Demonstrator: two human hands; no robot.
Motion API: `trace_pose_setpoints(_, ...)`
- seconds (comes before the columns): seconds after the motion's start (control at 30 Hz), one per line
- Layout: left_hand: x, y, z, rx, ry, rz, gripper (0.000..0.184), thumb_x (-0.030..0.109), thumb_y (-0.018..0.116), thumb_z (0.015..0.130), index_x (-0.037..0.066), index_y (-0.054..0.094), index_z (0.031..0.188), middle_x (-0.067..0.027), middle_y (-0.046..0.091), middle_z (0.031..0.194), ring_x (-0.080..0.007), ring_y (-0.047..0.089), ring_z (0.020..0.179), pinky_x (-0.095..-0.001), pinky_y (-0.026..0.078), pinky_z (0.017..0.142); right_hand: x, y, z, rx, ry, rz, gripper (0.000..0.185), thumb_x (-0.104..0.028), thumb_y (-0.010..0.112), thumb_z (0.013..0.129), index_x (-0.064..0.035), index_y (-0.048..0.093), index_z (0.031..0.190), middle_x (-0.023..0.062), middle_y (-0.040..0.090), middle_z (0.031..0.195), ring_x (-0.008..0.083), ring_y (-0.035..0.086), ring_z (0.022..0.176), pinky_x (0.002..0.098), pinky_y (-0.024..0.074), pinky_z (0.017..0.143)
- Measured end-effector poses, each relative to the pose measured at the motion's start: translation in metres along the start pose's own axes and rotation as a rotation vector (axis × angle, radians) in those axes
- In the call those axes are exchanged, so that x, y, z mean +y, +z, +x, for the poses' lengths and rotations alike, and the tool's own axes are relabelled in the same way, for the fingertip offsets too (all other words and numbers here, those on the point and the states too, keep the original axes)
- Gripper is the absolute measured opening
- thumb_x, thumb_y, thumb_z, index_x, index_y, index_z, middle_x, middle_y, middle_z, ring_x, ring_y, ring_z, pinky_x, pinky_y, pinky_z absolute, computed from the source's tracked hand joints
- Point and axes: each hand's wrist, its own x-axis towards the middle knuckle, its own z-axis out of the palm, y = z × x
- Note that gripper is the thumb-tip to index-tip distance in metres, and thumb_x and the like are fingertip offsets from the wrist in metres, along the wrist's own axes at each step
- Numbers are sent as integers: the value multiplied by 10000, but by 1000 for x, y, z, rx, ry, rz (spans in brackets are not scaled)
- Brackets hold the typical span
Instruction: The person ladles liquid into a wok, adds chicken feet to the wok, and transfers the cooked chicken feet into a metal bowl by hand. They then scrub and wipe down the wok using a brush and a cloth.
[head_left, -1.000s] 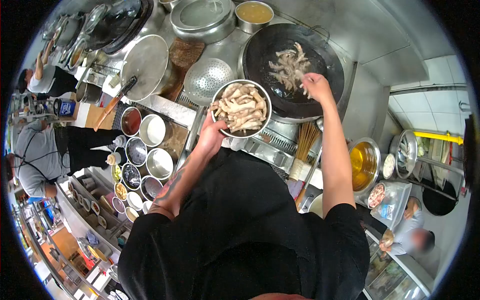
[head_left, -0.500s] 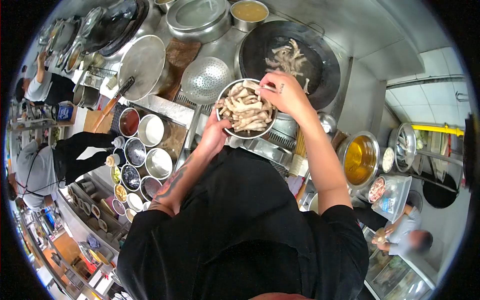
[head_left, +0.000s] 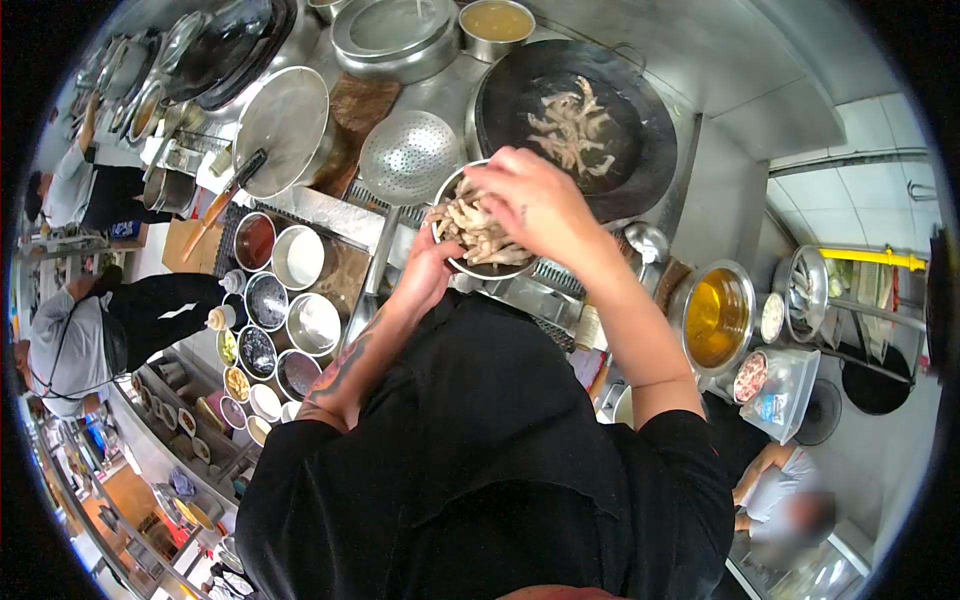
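My left hand [head_left: 425,268] grips the near left rim of a metal bowl [head_left: 444,186], its thumb over the edge. Pale chicken feet [head_left: 482,238] are heaped in the bowl. Over the bowl's far right side, my right hand [head_left: 535,195] reaches in with bent fingers spread just above the feet, slightly blurred; no foot shows clearly lifted in it. Beyond it stands a large black wok [head_left: 640,130] with more chicken feet [head_left: 575,125] lying in its middle. A perforated strainer [head_left: 410,155] rests just left of the bowl.
Sauce and seasoning containers [head_left: 299,257] cluster at left. A wide mesh strainer [head_left: 285,125] and a pot of broth [head_left: 496,22] are farther back. At right are a bowl of yellow oil [head_left: 715,315] and a ladle [head_left: 648,240]. Other people [head_left: 75,335] stand left and lower right.
My right hand has moved left and lower over the bowl, away from the foot it pinched at the rim. The loose chicken foot in the wok has shifted toward the pile.
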Motion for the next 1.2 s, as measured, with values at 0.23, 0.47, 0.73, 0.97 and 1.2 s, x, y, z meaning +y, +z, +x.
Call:
trace_pose_setpoints(0.23,-7,-14,-6,6,9,-13,699,-152,477,764,17,393,1437,-164,558,1371,-279,568,1267,-390,486,1056,75,2,-12,174,230,321,193,18,627,848,-42,733,998,111,687,902,263,671,813,352,537,720)
trace_pose_setpoints(0.47,-8,-34,-14,133,39,17,713,-154,466,761,-6,365,1451,-180,532,1401,-313,547,1294,-417,469,1082,263,17,-72,-260,576,-537,136,-118,718,798,-151,763,923,110,683,1047,324,615,1075,434,508,914)
trace_pose_setpoints(0.73,2,-38,-20,129,63,-4,726,-158,430,783,-2,329,1485,-201,498,1443,-329,517,1330,-445,443,1112,334,27,-99,183,657,-155,130,-184,707,886,-66,752,913,74,706,980,241,652,966,389,504,865)
trace_pose_setpoints(0.97,8,-37,-21,182,57,-42,727,-152,429,792,7,321,1493,-210,487,1458,-354,518,1331,-460,456,1098,290,39,-56,418,705,5,283,-281,676,910,-44,641,1059,175,733,958,315,717,897,420,549,807)
trace_pose_setpoints(1.2,11,-36,-21,153,25,-11,757,-157,399,788,22,254,1509,-219,457,1473,-376,516,1328,-483,468,1090,265,102,-19,-150,549,-479,330,-168,747,794,-133,667,1113,138,642,1186,331,620,1157,445,533,930)
